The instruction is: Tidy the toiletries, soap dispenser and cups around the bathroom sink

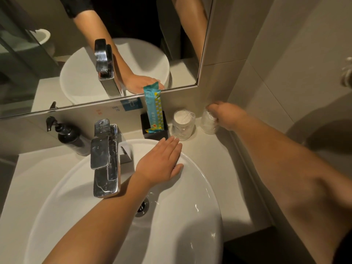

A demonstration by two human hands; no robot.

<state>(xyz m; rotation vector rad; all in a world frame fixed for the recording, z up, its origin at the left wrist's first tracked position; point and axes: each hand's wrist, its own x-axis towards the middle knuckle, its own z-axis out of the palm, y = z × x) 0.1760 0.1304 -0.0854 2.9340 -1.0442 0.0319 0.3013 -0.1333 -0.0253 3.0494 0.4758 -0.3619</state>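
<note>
A: Where are the cups?

B: Two wrapped cups stand on the counter [215, 155] at the far right, by the wall. The right hand [226, 115] has its fingers curled round the top of the right cup [208, 123], which sits in the corner. The left cup [183, 125] stands free just beside it, with a white lid showing through the wrap.

A: And the other hand?

B: The left hand [162, 161] lies flat, fingers straight and together, resting on the far rim of the sink [205, 189]. Its fingertips reach close to the left cup; I cannot tell if they touch it.

A: The toiletries?

B: A teal packet [154, 109] stands upright in a black box [154, 125], just left of the cups, its top leaning on the mirror [57, 73] edge.

A: The soap?

B: The black dispenser [68, 135] is at the far left of the counter, well apart from the box, with the chrome tap [104, 155] between them.

A: Anything else?

B: The drain [143, 206] shows in the basin below the left forearm. The mirror reflects the tap, the basin and an arm.
</note>
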